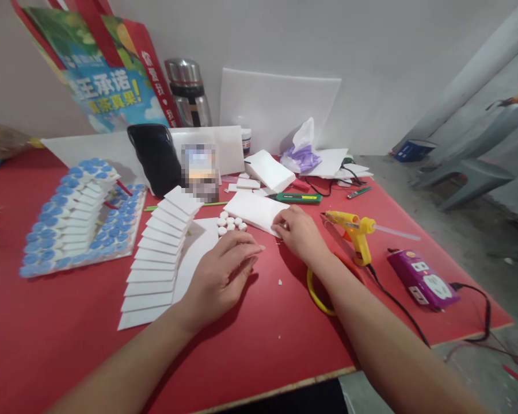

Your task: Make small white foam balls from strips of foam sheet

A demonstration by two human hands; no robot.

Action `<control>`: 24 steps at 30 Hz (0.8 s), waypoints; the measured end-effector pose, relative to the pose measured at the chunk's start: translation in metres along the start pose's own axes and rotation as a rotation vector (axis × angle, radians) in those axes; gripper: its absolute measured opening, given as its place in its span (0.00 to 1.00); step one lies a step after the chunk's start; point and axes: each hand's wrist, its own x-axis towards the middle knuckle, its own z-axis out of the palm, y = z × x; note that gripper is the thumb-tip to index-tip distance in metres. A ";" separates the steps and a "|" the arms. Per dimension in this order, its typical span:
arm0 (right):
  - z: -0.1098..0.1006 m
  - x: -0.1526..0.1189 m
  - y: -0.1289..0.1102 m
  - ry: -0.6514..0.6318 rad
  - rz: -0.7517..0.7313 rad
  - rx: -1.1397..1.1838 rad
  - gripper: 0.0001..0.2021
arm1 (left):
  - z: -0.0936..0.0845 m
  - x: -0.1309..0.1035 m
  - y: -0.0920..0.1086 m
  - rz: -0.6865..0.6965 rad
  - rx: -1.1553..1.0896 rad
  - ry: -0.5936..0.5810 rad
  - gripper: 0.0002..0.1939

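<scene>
My left hand [224, 270] hovers over the red table, fingers loosely bent and apart, with nothing visible in them. It is just right of a curved stair of white foam steps [153, 267] on a white base. My right hand [297, 230] has its fingertips pinched at the right end of a flat white foam piece [256, 210]. Small white round pieces [228, 223] lie in a cluster between the stair and that foam piece. A green utility knife [297, 198] rests just behind the right hand.
A yellow glue gun [351, 230] with a cord and a purple power strip [423, 279] are at the right. Yellow-handled scissors [317, 296] lie under my right forearm. A blue-and-white model [77, 213] stands left, a black phone [155, 158] and a steel flask [187, 95] behind.
</scene>
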 end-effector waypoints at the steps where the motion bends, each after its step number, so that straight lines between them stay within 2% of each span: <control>1: -0.001 0.000 -0.002 -0.009 -0.003 -0.030 0.03 | 0.000 0.000 0.000 0.001 -0.007 -0.005 0.16; 8: -0.005 0.000 -0.015 -0.061 0.009 -0.139 0.05 | -0.001 0.000 -0.003 -0.010 -0.010 -0.025 0.13; 14: -0.006 -0.001 -0.009 0.031 0.000 0.043 0.05 | -0.001 0.000 -0.003 -0.009 0.001 -0.029 0.12; 18: -0.009 -0.003 -0.005 0.108 -0.007 0.172 0.06 | -0.002 0.001 -0.005 -0.069 0.029 0.057 0.11; 24: -0.012 -0.001 -0.002 0.186 0.066 0.342 0.05 | -0.002 0.001 -0.009 -0.265 -0.002 0.176 0.08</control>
